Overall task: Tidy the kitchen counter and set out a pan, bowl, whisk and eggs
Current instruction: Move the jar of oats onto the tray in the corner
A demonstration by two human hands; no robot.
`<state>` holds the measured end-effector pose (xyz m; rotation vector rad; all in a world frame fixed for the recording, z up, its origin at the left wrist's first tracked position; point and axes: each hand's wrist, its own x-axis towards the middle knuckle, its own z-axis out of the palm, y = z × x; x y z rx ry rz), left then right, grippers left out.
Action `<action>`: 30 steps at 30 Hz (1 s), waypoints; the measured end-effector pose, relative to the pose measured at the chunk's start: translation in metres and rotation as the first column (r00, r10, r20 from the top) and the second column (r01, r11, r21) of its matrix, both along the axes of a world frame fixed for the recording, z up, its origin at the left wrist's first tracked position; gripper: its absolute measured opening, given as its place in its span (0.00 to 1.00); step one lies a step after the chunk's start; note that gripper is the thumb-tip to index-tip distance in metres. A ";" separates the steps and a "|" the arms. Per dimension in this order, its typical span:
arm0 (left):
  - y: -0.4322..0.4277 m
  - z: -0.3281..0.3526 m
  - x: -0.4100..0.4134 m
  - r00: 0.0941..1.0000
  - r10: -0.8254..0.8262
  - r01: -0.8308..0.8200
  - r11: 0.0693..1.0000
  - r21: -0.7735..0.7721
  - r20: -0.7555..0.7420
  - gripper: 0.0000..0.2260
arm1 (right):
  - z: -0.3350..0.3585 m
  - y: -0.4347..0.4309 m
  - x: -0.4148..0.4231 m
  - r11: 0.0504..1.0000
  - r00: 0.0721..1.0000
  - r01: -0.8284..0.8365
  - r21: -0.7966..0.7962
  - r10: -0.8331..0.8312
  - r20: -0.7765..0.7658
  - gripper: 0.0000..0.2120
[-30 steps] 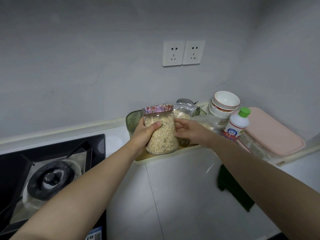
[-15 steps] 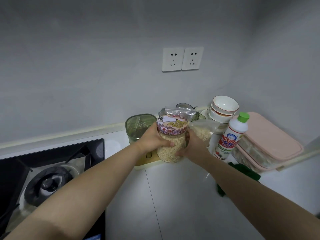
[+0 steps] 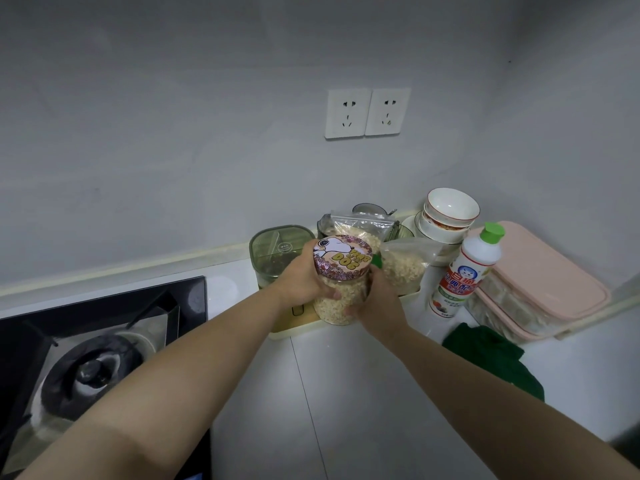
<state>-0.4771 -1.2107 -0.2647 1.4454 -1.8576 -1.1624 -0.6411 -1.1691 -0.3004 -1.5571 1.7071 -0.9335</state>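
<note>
A clear jar of oats (image 3: pixel 337 301) with a patterned cartoon lid stands upright at the front edge of a pale yellow tray (image 3: pixel 294 329). My left hand (image 3: pixel 301 277) grips its left side and my right hand (image 3: pixel 377 301) grips its right side. Behind it on the tray lie two clear bags of oats (image 3: pixel 403 268) and a green lidded container (image 3: pixel 277 252). Stacked white bowls with red rims (image 3: pixel 448 213) sit in the back corner. No pan, whisk or eggs are in view.
A white bottle with a green cap (image 3: pixel 465 268) stands right of the tray. Pink-lidded clear boxes (image 3: pixel 540 285) fill the right corner. A dark green cloth (image 3: pixel 495 362) lies on the white counter (image 3: pixel 346 393). A black gas hob (image 3: pixel 93 348) is at the left. Wall sockets (image 3: pixel 367 112) are above.
The jar has come down from a tilted, lifted position to stand upright at the tray's front. My right hand has moved from the bags onto the jar's right side.
</note>
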 end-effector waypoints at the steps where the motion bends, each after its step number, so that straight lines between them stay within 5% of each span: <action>1: -0.001 -0.001 0.000 1.000 -0.001 0.001 1.000 -0.010 0.004 0.50 | -0.002 0.000 0.001 1.000 1.000 0.010 -0.013 -0.011 -0.004 0.40; 22: -0.031 -0.009 0.003 0.999 -0.009 0.010 1.000 -0.019 0.051 0.51 | -0.013 -0.021 0.007 0.994 0.973 0.058 -0.097 -0.078 -0.218 0.41; 30: -0.032 -0.012 0.002 0.996 -0.016 0.021 0.998 -0.057 0.092 0.49 | -0.014 -0.022 0.007 0.995 0.971 0.040 -0.094 -0.061 -0.230 0.50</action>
